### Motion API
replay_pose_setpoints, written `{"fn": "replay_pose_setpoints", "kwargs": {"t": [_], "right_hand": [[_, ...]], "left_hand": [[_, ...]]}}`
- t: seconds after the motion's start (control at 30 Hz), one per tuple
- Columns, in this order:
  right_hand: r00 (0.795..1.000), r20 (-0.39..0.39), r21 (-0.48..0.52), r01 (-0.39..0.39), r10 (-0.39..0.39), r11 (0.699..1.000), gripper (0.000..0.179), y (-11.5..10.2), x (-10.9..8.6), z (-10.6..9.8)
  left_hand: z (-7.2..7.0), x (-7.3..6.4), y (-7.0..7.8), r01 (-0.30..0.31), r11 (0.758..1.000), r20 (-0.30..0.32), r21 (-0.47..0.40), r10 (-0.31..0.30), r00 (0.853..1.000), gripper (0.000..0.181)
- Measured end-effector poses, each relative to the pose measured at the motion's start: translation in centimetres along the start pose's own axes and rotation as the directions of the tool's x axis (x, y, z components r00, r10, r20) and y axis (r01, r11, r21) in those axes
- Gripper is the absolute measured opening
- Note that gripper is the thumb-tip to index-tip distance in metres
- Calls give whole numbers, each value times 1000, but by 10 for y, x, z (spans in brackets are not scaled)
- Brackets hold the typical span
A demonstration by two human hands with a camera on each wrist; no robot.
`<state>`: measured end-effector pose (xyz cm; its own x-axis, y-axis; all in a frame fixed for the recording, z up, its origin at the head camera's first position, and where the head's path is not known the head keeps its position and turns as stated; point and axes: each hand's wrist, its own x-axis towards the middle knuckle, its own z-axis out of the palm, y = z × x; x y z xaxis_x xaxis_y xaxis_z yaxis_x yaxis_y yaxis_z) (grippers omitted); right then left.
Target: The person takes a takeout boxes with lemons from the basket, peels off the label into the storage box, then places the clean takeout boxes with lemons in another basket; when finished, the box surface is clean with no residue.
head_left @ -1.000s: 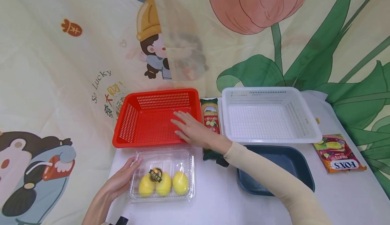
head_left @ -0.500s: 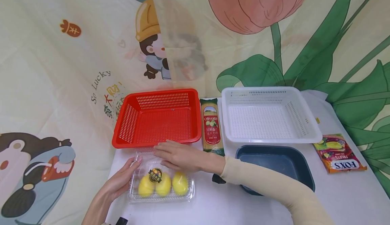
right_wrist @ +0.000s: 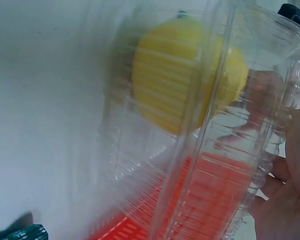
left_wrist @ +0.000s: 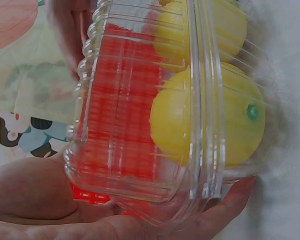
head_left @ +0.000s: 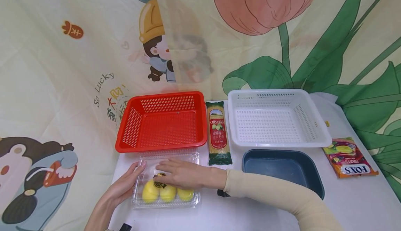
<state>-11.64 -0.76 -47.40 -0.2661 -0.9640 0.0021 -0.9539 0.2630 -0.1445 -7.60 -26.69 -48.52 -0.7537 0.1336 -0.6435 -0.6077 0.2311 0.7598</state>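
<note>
A clear plastic clamshell box with yellow lemon-like fruits inside sits at the front left of the table. My left hand holds its left end; in the left wrist view a finger reaches along the base near the table. The right hand lies over the lid with its fingers extended, partly covering the round black label and the fruits. From the right wrist, one yellow fruit shows through the box wall, with the palm above the lid.
Behind the box stands a red basket. A spaghetti pack lies between it and a white basket. A dark blue tray is under the right sleeve, and a Fox's candy bag lies far right.
My right hand has come from over the red basket back toward me and down onto the box lid, uncovering the spaghetti pack. The left hand stays at the box's left end.
</note>
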Motion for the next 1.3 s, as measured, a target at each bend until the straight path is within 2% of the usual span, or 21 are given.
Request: {"fn": "replay_pose_setpoints", "kwargs": {"t": [0.17,0.4,0.73,0.9,1.1,1.3], "right_hand": [[1000,3,-48,0,0,999,49,-1,-1,3],[999,-48,-84,18,-22,996,43,-2,-3,4],[988,-141,-50,49,-55,998,31,-3,-1,2],[987,-146,-46,63,-69,997,32,-7,-1,-1],[990,-130,17,53,-50,998,36,-9,-3,-4],[987,-158,203,41,-9,978,36,-6,-11,-8]], "left_hand": [[1,1,2,9,1000,-8,6,-9,1000,79],[2,1,3,7,1000,-6,13,-7,1000,79],[2,3,4,3,1000,2,17,-3,1000,80],[2,2,4,2,1000,1,6,-2,1000,80],[2,2,3,6,1000,0,2,-6,1000,80],[1,1,2,14,1000,-8,8,-14,1000,80]]}}
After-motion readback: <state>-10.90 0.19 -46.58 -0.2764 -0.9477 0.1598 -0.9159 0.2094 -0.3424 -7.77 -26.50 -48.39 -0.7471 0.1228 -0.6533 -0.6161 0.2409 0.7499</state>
